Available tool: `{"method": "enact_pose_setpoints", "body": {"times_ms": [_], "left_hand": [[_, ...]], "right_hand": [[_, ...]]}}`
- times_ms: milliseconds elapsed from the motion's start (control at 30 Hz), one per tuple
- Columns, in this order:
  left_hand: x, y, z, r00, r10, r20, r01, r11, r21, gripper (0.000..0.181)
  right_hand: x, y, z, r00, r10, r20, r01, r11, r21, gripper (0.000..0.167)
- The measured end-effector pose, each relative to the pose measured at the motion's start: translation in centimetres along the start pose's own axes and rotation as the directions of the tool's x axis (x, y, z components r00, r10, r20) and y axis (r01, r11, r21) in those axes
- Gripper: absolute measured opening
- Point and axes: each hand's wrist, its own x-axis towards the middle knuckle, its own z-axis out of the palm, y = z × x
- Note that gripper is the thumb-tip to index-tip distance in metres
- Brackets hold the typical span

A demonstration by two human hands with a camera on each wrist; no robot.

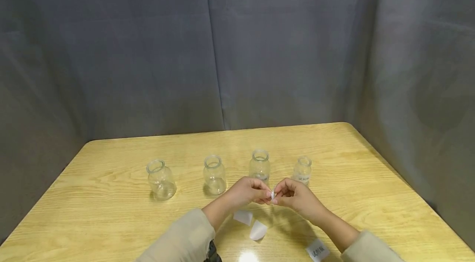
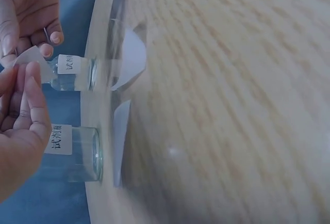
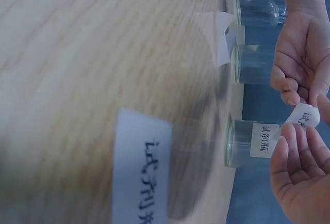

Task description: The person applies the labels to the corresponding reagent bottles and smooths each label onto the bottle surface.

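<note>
Grey cloth (image 1: 130, 47) backs the yellow wood-grain table (image 1: 92, 212). Left of the rightmost labelled clear-glass jar (image 1: 302, 170) stand a second labelled clear-glass jar (image 1: 259, 167) and two seemingly unlabelled clear-glass jars (image 1: 162, 183) (image 1: 215, 176). Front-left of it, the left hand (image 1: 248, 191) and right hand (image 1: 297, 200) pinch an unapplied handwritten white paper label (image 1: 272, 195) between their fingers.

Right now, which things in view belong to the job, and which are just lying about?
Seemingly part of the job:
written label pinched in the fingers;
second written label on the table;
two labelled jars;
two jars showing no label.

Probably just lying about:
two paper scraps, no writing visible.
</note>
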Motion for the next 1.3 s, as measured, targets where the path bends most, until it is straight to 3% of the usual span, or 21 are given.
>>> {"method": "enact_pose_setpoints", "body": {"times_ms": [200,500,667,833,1300], "left_hand": [[-0.4,-0.2,0.5,1.000,-0.017,-0.003,0.017,1.000,0.010,0.013],[-0.2,-0.3,0.2,1.000,-0.010,-0.002,0.010,0.999,0.035,0.011],[-0.3,-0.3,0.0,0.999,-0.019,-0.048,0.020,1.000,0.022,0.009],[-0.3,-0.4,-0.2,0.997,-0.028,-0.076,0.028,1.000,-0.005,0.009],[-1.0,-1.3,-0.6,0.999,-0.015,-0.040,0.015,1.000,0.001,0.009]], "right_hand": [[-0.1,0.7,0.6,1.000,0.003,0.016,-0.003,1.000,-0.011,0.026],[-0.2,0.7,0.1,0.999,0.006,0.036,-0.006,1.000,0.011,0.018],[0.0,0.6,0.1,1.000,-0.003,0.021,0.002,1.000,0.025,0.015],[0.1,0.4,0.0,1.000,0.002,0.012,-0.002,0.999,0.032,0.026],[-0.6,0.7,-0.8,0.992,-0.010,0.128,0.002,0.998,0.058,0.021]]}}
